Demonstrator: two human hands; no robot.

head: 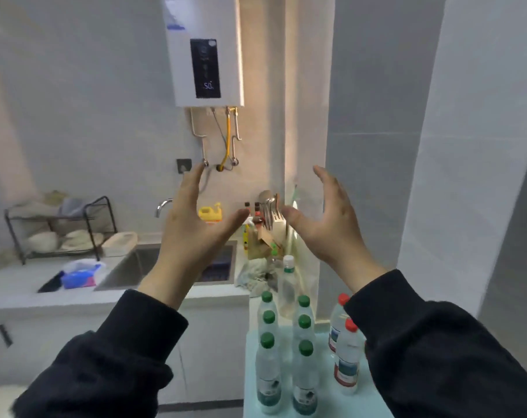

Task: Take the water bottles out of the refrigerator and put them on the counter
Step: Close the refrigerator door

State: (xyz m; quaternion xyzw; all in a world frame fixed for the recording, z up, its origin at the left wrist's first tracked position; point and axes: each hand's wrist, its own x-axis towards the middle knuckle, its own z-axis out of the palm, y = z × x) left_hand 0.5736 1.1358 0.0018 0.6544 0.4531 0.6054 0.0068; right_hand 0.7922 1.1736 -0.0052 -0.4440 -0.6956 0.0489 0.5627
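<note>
White-tiled kitchen, water heater point(206, 52) on the wall, sink point(141, 267) below it. Now your hands: left hand point(193, 224) and right hand point(328, 224) are both up in front of you, palms facing each other, fingers spread and relaxed, holding nothing.

Down under your right sleeve point(422, 342) is the pale surface point(327, 402), and the bottles stand on it. There are six green-capped bottles point(268, 375) upright in two tight rows, two red-capped bottles point(346, 363) just beside them, and a taller white-capped bottle point(288, 285) behind. No refrigerator in view, so I can't say whether more are waiting.

Watch that right sleeve. It hangs right over the red caps, and a low swing could clip one. They're packed close, so one tipping likely takes its neighbours. The left green row also sits near the surface's edge, and a nudge there could send one off.

The bottles look clear, thin-walled plastic and full, with labels low on the body.
</note>
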